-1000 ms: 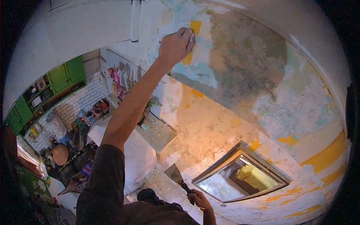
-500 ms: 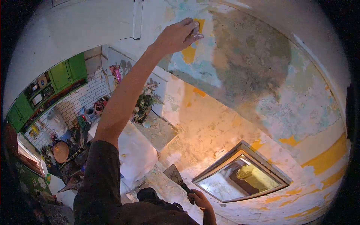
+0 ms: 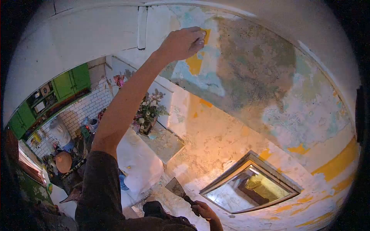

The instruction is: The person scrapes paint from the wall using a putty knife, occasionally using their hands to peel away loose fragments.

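Observation:
My left hand (image 3: 183, 43) is raised on my outstretched arm to the upper wall. Its fingers are bent and pressed together beside a yellow-orange patch (image 3: 195, 63) on the peeling wall (image 3: 254, 65). Whitish stuff shows on the fingertips; anything between them is too small to make out. Low in the view, my right hand (image 3: 204, 210) grips the dark handle of a scraper (image 3: 176, 187). The scraper's broad, stained blade points up and to the left, away from the hand.
A framed opening or mirror (image 3: 250, 186) is right of the scraper. Flowers (image 3: 150, 111) stand on a ledge (image 3: 165, 144) below my left forearm. Green cabinets (image 3: 71, 82), white tiles and a cluttered counter lie at the left. A dark rounded object (image 3: 152, 208) is at the bottom.
The view has shifted slightly. My left hand's fingers are drawn closer together by the yellow-orange patch. My right hand still holds the scraper in much the same place.

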Tool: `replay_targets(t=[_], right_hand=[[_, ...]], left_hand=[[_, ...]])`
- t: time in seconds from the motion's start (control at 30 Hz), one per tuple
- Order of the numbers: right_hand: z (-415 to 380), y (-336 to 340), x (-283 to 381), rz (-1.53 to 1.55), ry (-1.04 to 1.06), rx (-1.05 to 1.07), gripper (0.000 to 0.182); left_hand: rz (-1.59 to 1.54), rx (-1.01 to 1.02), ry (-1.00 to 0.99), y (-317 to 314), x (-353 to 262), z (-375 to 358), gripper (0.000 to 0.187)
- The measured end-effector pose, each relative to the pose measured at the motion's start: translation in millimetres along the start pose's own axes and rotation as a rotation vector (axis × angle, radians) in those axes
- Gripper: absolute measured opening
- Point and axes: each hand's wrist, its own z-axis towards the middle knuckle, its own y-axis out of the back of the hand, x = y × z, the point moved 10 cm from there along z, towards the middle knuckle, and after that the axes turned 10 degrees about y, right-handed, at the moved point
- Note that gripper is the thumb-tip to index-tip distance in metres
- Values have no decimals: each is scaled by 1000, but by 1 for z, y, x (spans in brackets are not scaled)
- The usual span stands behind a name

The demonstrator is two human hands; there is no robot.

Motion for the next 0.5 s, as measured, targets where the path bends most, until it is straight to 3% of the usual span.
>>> replay_targets(t=[0.13, 0.3, 0.5], right_hand=[[-2, 0, 4, 1, 26, -15, 19], [-7, 0, 4, 29, 14, 1, 18], [-11, 1, 1, 42, -30, 1, 16]], left_hand=[[66, 4, 117, 0, 8, -11, 23], [-87, 15, 278, -4, 16, -26, 32], [80, 37, 240, -9, 8, -25, 40]])
